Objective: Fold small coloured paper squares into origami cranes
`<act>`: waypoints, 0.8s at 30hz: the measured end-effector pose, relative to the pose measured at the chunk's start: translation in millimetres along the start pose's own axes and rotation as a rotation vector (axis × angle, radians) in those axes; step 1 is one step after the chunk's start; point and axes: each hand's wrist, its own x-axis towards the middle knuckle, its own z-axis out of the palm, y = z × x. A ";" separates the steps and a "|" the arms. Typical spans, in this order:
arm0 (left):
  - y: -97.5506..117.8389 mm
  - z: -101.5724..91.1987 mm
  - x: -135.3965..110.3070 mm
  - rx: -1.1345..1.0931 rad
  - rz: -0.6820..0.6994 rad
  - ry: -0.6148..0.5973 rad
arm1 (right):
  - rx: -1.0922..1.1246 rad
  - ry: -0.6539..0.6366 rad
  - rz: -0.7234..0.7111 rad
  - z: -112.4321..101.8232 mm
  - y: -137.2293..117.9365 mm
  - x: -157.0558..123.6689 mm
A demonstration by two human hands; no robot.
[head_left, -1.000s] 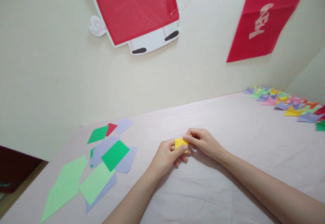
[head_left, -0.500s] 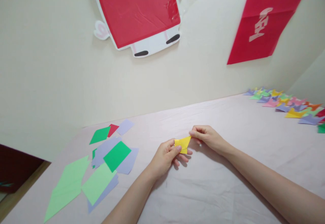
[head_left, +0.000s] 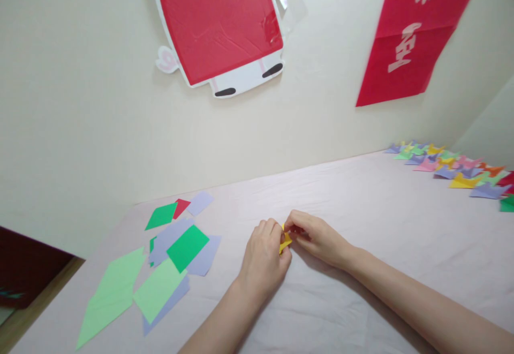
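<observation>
A small folded yellow paper is between my two hands, low over the pale cloth surface, and much of it is covered by my fingers. My left hand is closed around its left side, back of the hand upward. The fingers of my right hand are curled in a pinch at the paper's upper right edge. How the folds lie under my fingers is hidden.
Flat sheets of light green, green, lilac and red paper lie at the left. Several folded paper shapes stand in rows at the far right. A wall with red decorations rises behind.
My left hand has turned over, from holding the yellow paper with the thumb on top to closing over it. My right hand has moved left and down, closer to the left.
</observation>
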 end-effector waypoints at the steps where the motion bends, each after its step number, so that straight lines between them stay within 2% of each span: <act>1: 0.8 -0.5 -1.3 -0.032 -0.019 -0.026 | -0.018 -0.007 -0.017 -2.0 0.8 -0.9; 4: -1.0 -8.7 -4.0 -0.168 -0.034 -0.109 | -0.040 -0.046 -0.069 -9.9 2.8 -3.2; 9: -12.6 -25.0 -2.3 -0.349 -0.006 -0.253 | -0.140 -0.182 -0.186 -15.0 0.8 -2.5; 17: -19.9 -21.2 1.4 -0.345 -0.005 -0.275 | -0.262 -0.259 -0.257 -12.8 3.2 -1.1; 21: -18.8 -23.5 2.1 -0.328 0.003 -0.294 | -0.277 -0.242 -0.264 -8.2 5.1 -1.1; 24: -17.7 -25.2 3.0 -0.307 -0.005 -0.298 | -0.248 -0.205 -0.215 -4.9 5.7 -1.4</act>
